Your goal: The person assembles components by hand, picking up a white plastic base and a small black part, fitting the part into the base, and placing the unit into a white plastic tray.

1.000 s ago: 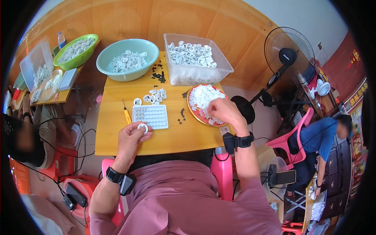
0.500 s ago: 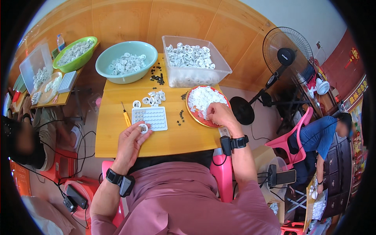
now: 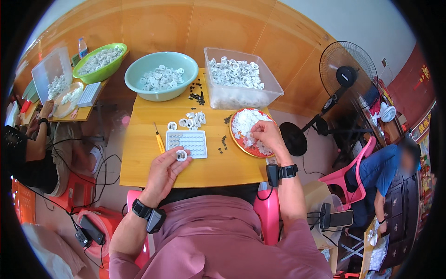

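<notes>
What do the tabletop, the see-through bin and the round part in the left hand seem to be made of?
Tabletop: wood or wood-look laminate, smooth; its yellow-brown surface has a soft sheen.
See-through bin: probably plastic, translucent; the inside shows hazily through its front.
Round part: likely hard plastic, white; its clean-edged rim suggests moulding.

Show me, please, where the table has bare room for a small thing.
On the wooden table, the front strip between the white tray and near edge is bare, right of the left hand; also the left margin beside the yellow screwdriver. Crowded: the far side, with basin, plastic box and black bits.
</notes>
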Demonstrator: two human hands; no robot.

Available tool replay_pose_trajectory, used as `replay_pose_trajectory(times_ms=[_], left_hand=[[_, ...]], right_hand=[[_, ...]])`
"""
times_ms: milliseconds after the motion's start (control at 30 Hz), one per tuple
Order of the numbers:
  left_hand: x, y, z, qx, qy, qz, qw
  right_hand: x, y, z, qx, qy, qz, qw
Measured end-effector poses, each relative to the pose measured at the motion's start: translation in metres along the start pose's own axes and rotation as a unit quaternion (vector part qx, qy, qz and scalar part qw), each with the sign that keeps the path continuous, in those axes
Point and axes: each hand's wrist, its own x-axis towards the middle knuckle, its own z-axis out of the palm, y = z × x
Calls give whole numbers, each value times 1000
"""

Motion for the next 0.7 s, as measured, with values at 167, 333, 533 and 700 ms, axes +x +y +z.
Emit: replay_pose_trajectory(times_ms=[167,333,533,700], left_hand=[[-3,-2,-3,-7,-4,-12,1000],[3,-8,-15,-65,-30,-26,997],[3,-5,-10,-96,-53,-33,993],[1,2,-6,-109,-39,-32,993]], right_hand=[[5,-1,11,2,19,-21,1000],[-1,-32,18,50,44,-90,994],[-2,-72,66,177,-56,-119,975],[-10,-93,107,239,-126,-132,954]])
